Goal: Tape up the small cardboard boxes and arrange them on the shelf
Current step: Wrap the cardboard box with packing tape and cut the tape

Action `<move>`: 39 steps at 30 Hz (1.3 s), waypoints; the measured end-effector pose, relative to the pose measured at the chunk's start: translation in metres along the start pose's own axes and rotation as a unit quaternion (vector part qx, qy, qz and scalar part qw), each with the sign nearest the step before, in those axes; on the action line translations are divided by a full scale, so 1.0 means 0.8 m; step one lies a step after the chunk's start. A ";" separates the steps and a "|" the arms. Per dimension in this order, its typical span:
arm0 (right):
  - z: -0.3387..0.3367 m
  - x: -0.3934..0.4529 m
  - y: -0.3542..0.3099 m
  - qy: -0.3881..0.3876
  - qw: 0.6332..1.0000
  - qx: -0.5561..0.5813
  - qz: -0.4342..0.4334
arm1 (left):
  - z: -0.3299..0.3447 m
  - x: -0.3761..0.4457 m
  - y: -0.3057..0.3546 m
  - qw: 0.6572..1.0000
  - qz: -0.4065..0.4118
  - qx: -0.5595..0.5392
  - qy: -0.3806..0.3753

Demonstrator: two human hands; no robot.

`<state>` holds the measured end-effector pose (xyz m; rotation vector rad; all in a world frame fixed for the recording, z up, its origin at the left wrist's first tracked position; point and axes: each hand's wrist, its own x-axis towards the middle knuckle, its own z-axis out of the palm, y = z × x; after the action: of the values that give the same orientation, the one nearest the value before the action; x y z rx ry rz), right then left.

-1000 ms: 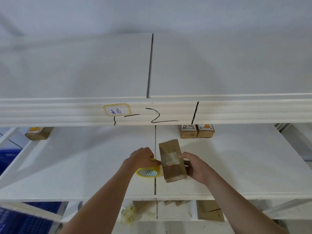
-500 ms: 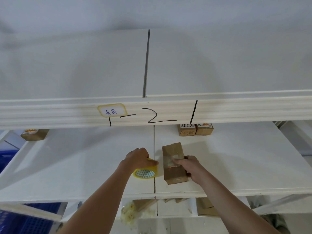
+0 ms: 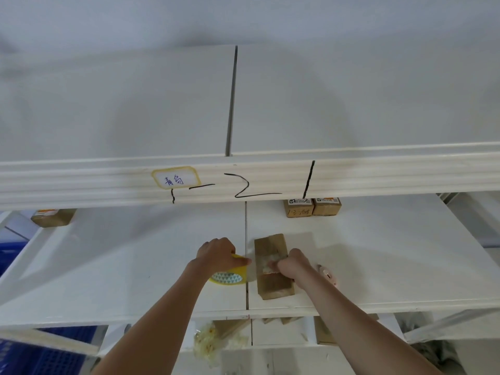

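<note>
— Taping is under way on one box (image 3: pixel 273 266), which lies flat on the shelf (image 3: pixel 378 266) near its front edge, just right of the seam between the boards. A strip of clear tape already crosses its top.

— And the rest?

— Two boxes (image 3: pixel 311 208) stand side by side at the back of that shelf, touching each other, and a third (image 3: pixel 52 217) sits far off at the back left. Those look placed. I judge this box has yet to be finished and moved back to join them; how many more wait I cannot tell.

— What is the right hand (image 3: pixel 290 265) doing?

— Its fingers are curled down on the tape strip at the box's right side, pressing or pinching it; I cannot tell which.

— The left hand (image 3: pixel 216 254)?

— Closed round the yellow tape roll (image 3: pixel 230 274), which rests on the shelf just left of the box. Tape seems to run from roll to box.

— Anything else near?

— A small pink thing (image 3: pixel 328 276) lies just behind the right wrist; what it is I cannot say.
</note>
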<state>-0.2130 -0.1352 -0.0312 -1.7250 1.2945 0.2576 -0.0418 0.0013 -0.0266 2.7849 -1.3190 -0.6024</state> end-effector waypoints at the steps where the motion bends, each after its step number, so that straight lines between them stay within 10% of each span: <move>1: 0.000 0.000 -0.004 0.003 1.000 -0.017 0.001 | 0.001 -0.001 -0.002 1.000 -0.005 -0.021 -0.004; 20: -0.013 0.016 0.012 -0.014 0.998 0.048 0.047 | -0.007 0.006 0.014 1.000 0.008 0.011 -0.011; 39: -0.033 0.008 0.001 0.061 0.988 -0.139 0.001 | 0.013 0.016 0.020 0.998 -0.022 -0.050 -0.018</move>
<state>-0.2199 -0.1599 -0.0212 -1.9999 1.4023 0.3514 -0.0497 -0.0168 -0.0382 2.7413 -1.2012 -0.7046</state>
